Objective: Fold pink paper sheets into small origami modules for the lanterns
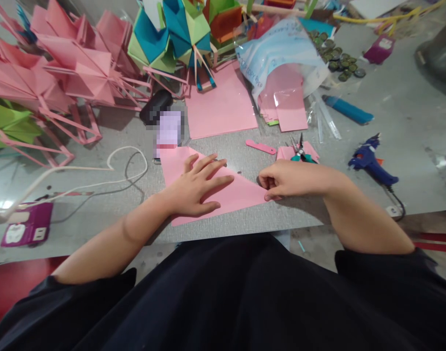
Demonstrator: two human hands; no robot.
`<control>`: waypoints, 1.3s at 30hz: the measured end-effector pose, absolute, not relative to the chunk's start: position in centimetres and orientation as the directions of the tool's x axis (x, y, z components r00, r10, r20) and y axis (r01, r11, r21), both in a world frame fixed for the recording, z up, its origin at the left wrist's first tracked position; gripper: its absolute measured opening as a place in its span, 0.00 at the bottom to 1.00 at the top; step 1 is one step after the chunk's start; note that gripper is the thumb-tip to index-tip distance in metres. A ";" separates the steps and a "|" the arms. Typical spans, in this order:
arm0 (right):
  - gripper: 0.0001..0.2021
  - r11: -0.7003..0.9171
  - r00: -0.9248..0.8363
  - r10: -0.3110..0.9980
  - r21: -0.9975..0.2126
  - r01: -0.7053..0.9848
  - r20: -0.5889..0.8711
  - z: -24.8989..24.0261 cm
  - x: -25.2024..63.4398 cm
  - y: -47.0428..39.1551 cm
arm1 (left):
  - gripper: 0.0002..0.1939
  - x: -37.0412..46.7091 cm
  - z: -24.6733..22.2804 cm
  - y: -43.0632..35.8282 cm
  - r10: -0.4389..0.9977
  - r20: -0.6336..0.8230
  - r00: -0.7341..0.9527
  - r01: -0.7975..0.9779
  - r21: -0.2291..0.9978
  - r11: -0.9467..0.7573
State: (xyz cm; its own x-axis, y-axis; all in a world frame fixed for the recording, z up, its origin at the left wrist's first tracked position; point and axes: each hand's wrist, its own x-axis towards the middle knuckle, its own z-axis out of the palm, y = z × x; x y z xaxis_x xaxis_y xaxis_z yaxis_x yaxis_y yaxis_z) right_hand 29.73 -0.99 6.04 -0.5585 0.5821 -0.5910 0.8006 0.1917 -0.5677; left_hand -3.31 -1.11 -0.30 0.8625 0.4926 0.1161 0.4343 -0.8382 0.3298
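Observation:
A pink sheet of paper, folded over diagonally, lies on the grey table in front of me. My left hand rests flat on it with the fingers spread. At the sheet's pointed right corner, my right hand is closed, its fingers curled and the thumb pressed on the corner. Just beyond that hand, green-handled pliers rest on small pink paper pieces. A pink folding cutter or knife-like strip lies between the folded sheet and the paper stack.
A pink paper stack lies behind, beside a plastic paper wrapper. Folded-paper pink models crowd the back left. A blue glue gun and blue cutter lie right; a white cable and a phone left.

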 end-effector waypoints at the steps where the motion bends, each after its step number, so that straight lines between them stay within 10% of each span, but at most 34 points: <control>1: 0.09 0.196 -0.561 0.583 -0.569 0.799 -0.588 6.0 29.7 -1.0 | 0.36 -3.3 -0.3 -1.1 0.495 0.117 0.861 0.435 0.333 -0.837; 39: 0.10 0.377 -0.571 0.605 -0.431 0.820 -0.556 6.7 30.5 -1.9 | 0.23 -3.3 1.0 -2.4 0.443 0.123 0.888 0.412 0.217 -0.885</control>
State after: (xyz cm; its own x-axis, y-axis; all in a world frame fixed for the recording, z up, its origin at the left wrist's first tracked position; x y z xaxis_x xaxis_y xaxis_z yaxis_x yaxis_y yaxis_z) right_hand 30.51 -1.93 6.73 -0.5706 0.6048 -0.5555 0.8196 0.3771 -0.4313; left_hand -3.27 -2.40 0.99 0.8879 0.4433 0.1232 0.4118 -0.8851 0.2169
